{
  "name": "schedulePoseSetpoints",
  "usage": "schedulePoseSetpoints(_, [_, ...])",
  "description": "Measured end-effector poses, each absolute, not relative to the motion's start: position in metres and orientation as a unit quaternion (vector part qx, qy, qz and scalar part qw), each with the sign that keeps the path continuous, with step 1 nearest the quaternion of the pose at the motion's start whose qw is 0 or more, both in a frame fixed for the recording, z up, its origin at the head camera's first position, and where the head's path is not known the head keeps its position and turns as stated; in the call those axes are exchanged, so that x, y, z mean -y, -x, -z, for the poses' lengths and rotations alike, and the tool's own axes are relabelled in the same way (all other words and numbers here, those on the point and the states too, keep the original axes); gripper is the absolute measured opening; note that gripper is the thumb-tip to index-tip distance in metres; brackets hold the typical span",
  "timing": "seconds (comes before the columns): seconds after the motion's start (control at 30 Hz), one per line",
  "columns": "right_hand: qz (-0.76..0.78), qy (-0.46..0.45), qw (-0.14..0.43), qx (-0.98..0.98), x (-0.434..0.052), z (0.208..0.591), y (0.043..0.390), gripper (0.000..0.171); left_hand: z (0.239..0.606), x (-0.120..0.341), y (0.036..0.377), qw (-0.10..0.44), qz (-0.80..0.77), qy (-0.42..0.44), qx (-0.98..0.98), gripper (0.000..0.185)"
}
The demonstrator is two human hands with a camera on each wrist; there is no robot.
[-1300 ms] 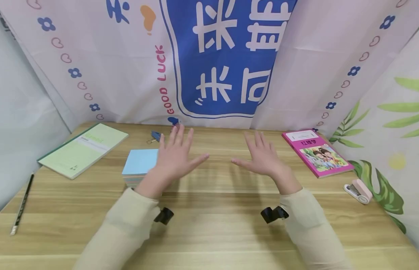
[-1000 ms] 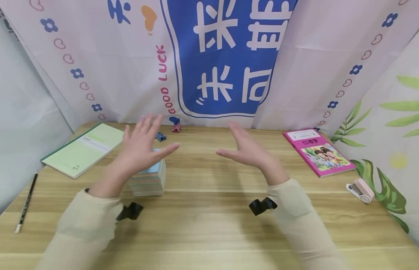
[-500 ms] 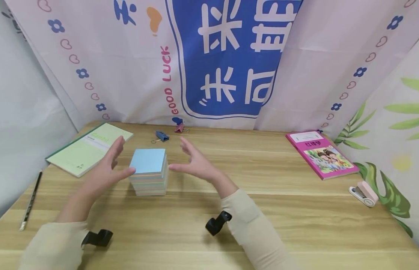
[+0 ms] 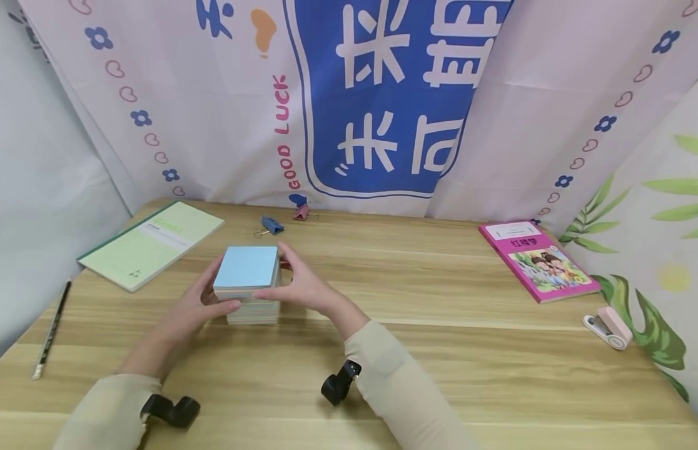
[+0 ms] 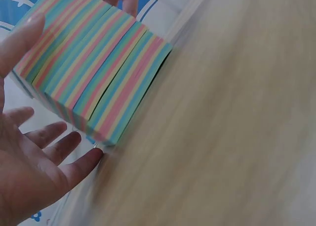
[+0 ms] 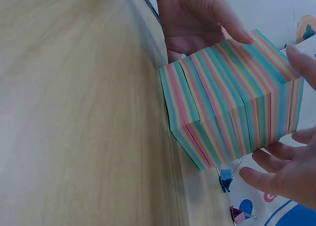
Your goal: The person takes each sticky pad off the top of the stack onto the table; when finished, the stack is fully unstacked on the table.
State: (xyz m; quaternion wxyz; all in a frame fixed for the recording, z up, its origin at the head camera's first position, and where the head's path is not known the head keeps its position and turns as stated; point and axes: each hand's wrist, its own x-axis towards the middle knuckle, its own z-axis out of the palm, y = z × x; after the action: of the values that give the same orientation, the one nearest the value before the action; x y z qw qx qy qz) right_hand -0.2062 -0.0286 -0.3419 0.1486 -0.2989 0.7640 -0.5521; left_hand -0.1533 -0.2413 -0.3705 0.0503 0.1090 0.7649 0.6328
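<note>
A tall stack of sticky notes (image 4: 246, 267), light blue on top with striped pastel sides, stands on the table left of centre. My left hand (image 4: 194, 307) holds its left side, the thumb across the front and the fingers along the side. From the right, my right hand (image 4: 304, 284) holds it too, its thumb on the front near the upper edge and its fingers around the right side. In the left wrist view the stack's striped front (image 5: 94, 58) shows between thumb and fingers. The right wrist view shows the striped block (image 6: 232, 102) between both hands.
A green notebook (image 4: 152, 244) lies at the back left, with a pencil (image 4: 52, 328) in front of it. Behind the stack are a blue binder clip (image 4: 272, 225) and a pink binder clip (image 4: 301, 212). A pink book (image 4: 540, 261) and a pink stapler (image 4: 608, 328) lie at the right.
Both hands have moved from spread above the table's middle over to the left, the right hand travelling farther. They have come together on the two sides of the sticky notes.
</note>
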Motion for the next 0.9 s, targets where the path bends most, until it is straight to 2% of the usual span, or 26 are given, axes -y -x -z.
schedulePoseSetpoints(0.27, [0.564,0.283,0.167,-0.758,0.022,0.344,0.213,0.079,0.379,0.241,0.154,0.022,-0.635,-0.088,-0.767,0.077])
schedulePoseSetpoints(0.5, [0.651,0.245,0.23,-0.68,-0.004,0.342,0.216,0.079,0.381,0.243,0.155,0.011,-0.633,-0.096,-0.768,0.079])
schedulePoseSetpoints(0.7, [0.762,0.17,0.294,-0.551,-0.03,0.339,0.224,0.077,0.381,0.244,0.155,0.014,-0.629,-0.099,-0.771,0.078])
schedulePoseSetpoints(0.9, [0.804,0.136,0.289,-0.502,-0.045,0.345,0.24,0.081,0.382,0.244,0.155,0.017,-0.629,-0.095,-0.771,0.079])
